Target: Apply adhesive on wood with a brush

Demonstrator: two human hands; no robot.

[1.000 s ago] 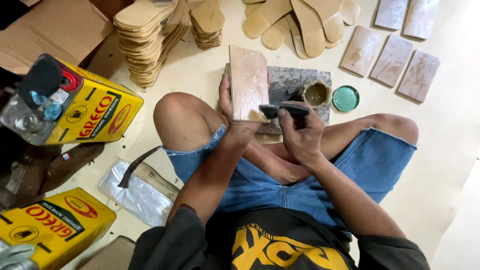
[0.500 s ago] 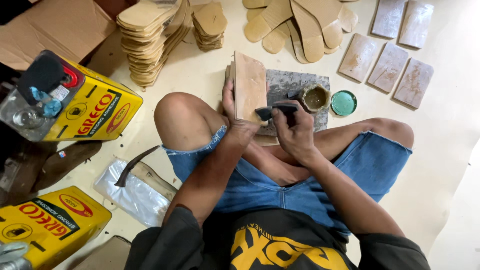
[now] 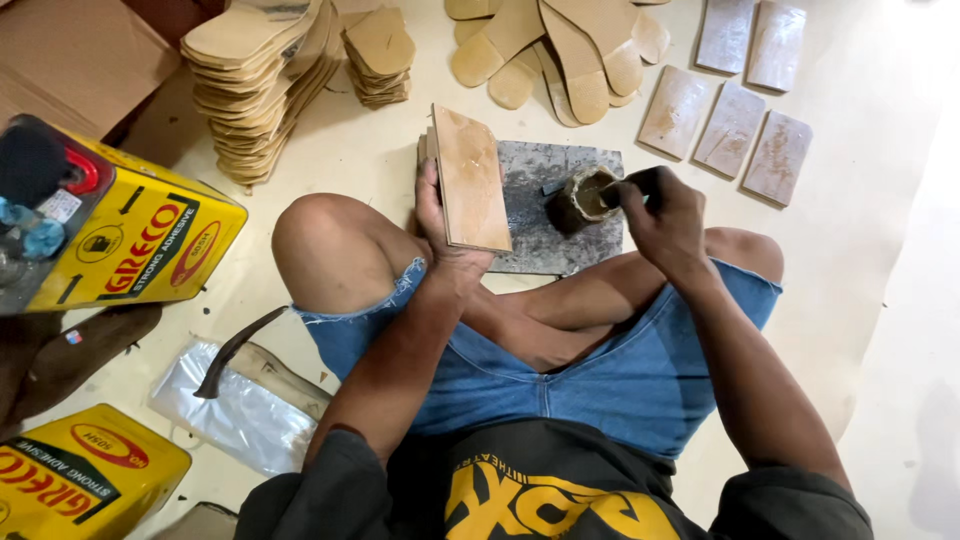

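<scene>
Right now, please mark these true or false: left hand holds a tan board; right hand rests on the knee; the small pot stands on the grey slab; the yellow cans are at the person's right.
1. The left hand holds a tan board: true.
2. The right hand rests on the knee: false, it is at the small pot.
3. The pot stands on the grey slab: true.
4. The yellow cans are at the person's right: false, left.

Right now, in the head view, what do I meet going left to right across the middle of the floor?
Yellow adhesive can → left hand holding tan rectangular boards → small glue pot → right hand → three rectangular pieces lying flat.
</scene>
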